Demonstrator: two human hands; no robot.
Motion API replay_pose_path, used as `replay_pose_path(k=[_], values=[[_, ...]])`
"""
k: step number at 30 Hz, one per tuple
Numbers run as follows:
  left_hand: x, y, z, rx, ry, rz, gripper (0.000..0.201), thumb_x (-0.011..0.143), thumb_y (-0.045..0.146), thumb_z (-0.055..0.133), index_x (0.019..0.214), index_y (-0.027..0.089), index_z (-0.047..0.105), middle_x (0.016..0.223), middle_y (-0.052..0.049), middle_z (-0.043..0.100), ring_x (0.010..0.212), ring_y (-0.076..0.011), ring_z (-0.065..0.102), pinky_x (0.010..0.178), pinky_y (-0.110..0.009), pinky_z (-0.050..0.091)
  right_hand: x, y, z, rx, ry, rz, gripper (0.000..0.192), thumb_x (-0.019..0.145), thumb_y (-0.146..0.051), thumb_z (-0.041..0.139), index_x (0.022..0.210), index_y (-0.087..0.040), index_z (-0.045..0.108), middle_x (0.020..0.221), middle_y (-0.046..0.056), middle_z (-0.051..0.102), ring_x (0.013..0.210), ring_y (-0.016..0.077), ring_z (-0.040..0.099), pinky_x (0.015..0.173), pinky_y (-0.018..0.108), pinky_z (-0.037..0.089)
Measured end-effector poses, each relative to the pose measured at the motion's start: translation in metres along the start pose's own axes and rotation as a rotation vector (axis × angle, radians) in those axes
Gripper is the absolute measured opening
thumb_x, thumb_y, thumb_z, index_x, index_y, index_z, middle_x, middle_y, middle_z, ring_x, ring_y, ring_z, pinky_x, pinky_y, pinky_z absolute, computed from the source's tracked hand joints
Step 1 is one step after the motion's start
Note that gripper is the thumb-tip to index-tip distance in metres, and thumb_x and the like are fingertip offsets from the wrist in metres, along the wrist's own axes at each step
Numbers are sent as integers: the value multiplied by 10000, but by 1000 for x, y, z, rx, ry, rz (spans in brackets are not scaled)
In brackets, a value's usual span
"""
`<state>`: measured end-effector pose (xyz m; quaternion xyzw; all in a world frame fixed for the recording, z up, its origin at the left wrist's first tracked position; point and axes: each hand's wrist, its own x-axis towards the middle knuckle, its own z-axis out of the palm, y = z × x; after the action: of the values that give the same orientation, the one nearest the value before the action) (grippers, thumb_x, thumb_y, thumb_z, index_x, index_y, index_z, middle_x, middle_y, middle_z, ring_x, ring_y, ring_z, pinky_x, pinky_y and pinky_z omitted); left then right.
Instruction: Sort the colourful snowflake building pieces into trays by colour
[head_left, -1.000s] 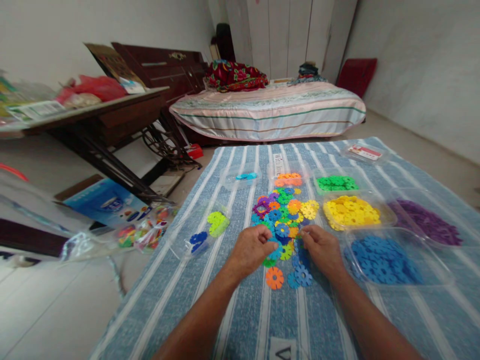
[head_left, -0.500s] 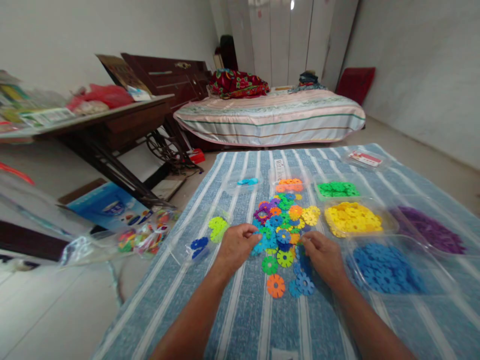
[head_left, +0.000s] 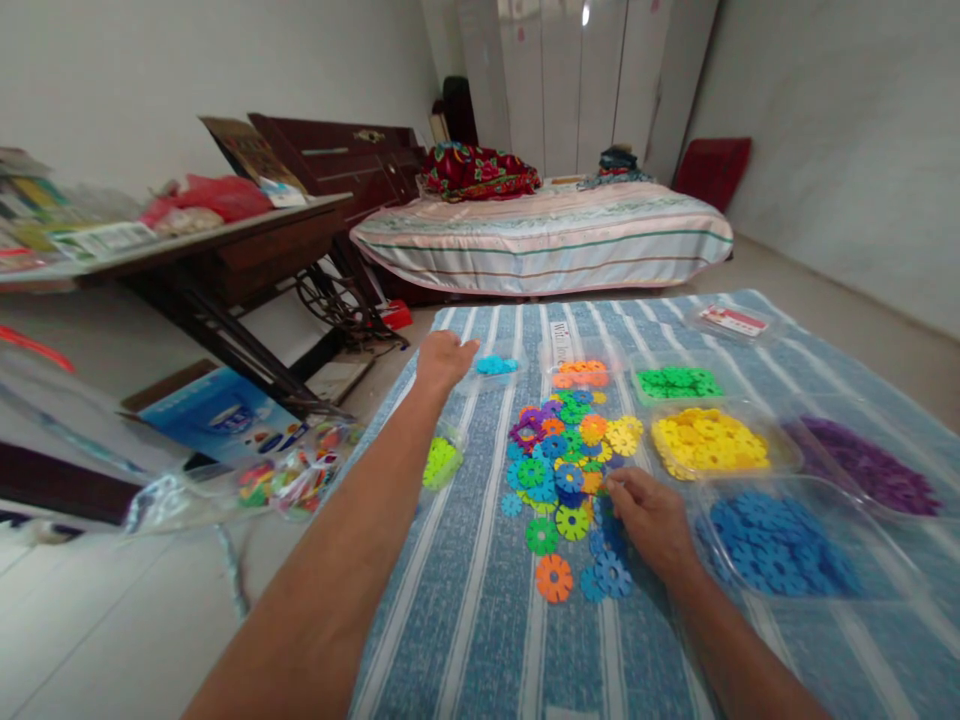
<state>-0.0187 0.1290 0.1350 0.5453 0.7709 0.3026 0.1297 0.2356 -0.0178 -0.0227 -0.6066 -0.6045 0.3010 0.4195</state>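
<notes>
Three tubs (head_left: 729, 374), of light-blue pieces (head_left: 496, 366), orange pieces (head_left: 581, 374) and green pieces (head_left: 679, 382), line the surface's (head_left: 480, 640) far side; one mixed pile (head_left: 553, 472) lies mid-surface. My left grip (head_left: 444, 358) is at the light-blue tub, my right grip (head_left: 651, 516), nearly closed, at the pile; whether either holds anything I can't tell.

Flower discs (head_left: 541, 536): smooth, matt plastic
Tub (head_left: 879, 548) beside the right hand (head_left: 651, 515): clear, glossy plastic
Bench cloth (head_left: 480, 600): matt, coarse-looking weave
Headboard (head_left: 337, 150): dark, glossy wood
Wardrobe doors (head_left: 559, 100): smooth, glossy
</notes>
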Motion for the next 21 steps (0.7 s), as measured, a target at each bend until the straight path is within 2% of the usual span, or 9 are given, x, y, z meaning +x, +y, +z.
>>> replay_pose_path(k=[2,3,7,9,11,14,18,21], values=[[-16,-5,4,52,-66,83,208,701,342,596,675,143,648,605,-29,626,637,-146,577,573,-215,392,1,0,-1,-3,-1,5,311,809,-439,468,779,-187,647,520,-28,547,502,137,522,517,240,387],[-29,-8,7,61,-140,142,199,704,334,583,675,150,652,603,-19,624,629,-144,572,572,-214,389,1,0,-1,-5,-7,10,311,808,-439,469,788,-187,650,522,-27,553,504,138,525,520,241,388],[-98,-21,23,50,-585,389,128,685,253,567,640,173,656,552,20,584,572,-122,531,552,-206,357,1,-1,-2,-15,-16,36,300,804,-434,473,795,-192,651,531,-30,561,513,139,532,545,246,394],[-129,-26,32,106,-692,443,116,688,229,559,636,179,650,558,26,578,572,-118,527,548,-206,341,1,-2,-3,-17,-21,37,297,803,-431,475,783,-191,648,525,-32,557,515,140,536,548,247,395],[-153,-28,39,176,-711,469,114,696,210,546,647,189,646,588,24,590,591,-121,533,557,-212,335,1,-2,-3,-10,-21,29,300,801,-432,473,781,-190,648,519,-34,553,507,138,533,534,245,388],[-177,-28,48,276,-690,470,123,731,232,529,699,198,642,676,3,627,673,-145,567,609,-230,363,1,-2,-3,-1,-11,17,307,798,-436,468,783,-190,651,512,-35,549,489,132,516,507,238,374],[-193,-26,57,407,-582,420,209,778,376,538,840,198,629,871,-57,647,853,-210,595,740,-288,418,2,0,-2,-11,-4,5,295,794,-425,473,779,-192,654,517,-31,560,499,137,528,517,241,386],[-199,-26,64,450,-527,431,316,764,449,565,931,184,605,994,-103,622,972,-259,573,813,-342,426,2,0,-2,-12,-12,1,279,799,-407,472,778,-197,655,544,-25,586,519,140,544,535,242,396]])
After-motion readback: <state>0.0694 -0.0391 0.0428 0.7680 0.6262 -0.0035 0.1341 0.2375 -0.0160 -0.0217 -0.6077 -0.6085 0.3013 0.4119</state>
